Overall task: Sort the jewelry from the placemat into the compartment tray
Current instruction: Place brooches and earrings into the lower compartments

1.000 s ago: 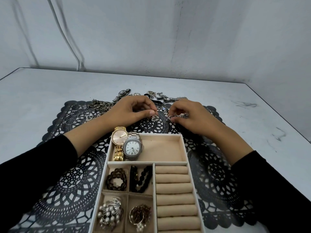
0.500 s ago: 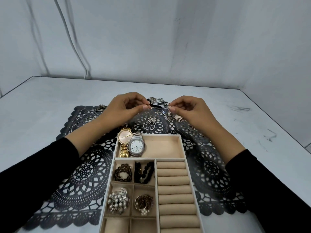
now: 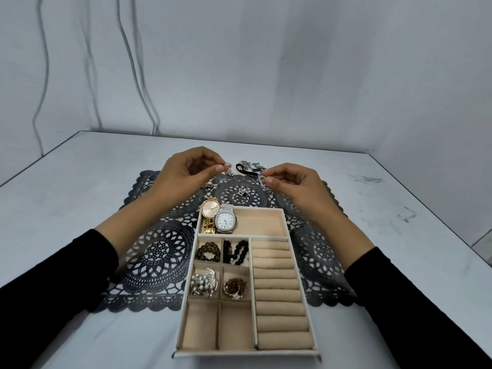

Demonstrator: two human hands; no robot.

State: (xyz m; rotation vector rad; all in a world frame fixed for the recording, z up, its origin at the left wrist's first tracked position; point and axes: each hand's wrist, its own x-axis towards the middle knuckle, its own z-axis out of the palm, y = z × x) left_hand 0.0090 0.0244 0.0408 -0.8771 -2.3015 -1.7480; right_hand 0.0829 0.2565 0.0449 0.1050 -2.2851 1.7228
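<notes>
A beige compartment tray (image 3: 286, 225) lies on a black lace placemat (image 3: 159, 251). Its top compartment holds a gold watch (image 3: 209, 210) and a silver watch (image 3: 225, 221). Smaller compartments hold dark bead bracelets (image 3: 208, 252) and brooches (image 3: 203, 283). My left hand (image 3: 186, 173) is raised above the mat and pinches a small silver earring (image 3: 228, 166). My right hand (image 3: 291, 183) pinches a second silver earring (image 3: 262, 179). Another small silver piece (image 3: 243, 192) lies on the mat between my hands. A tangle of chains and a black band (image 3: 249, 166) sits at the mat's far edge.
The pale table (image 3: 80, 182) runs back to a grey wall with hanging cables (image 3: 133, 62). The tray's ring rolls (image 3: 277, 286) on the right and its two front compartments (image 3: 221, 326) hold nothing. The table's right edge (image 3: 431, 203) is near.
Both hands have lifted off the mat and moved apart, each now holding a small silver piece. The view has tilted up, so more of the tray's front shows.
</notes>
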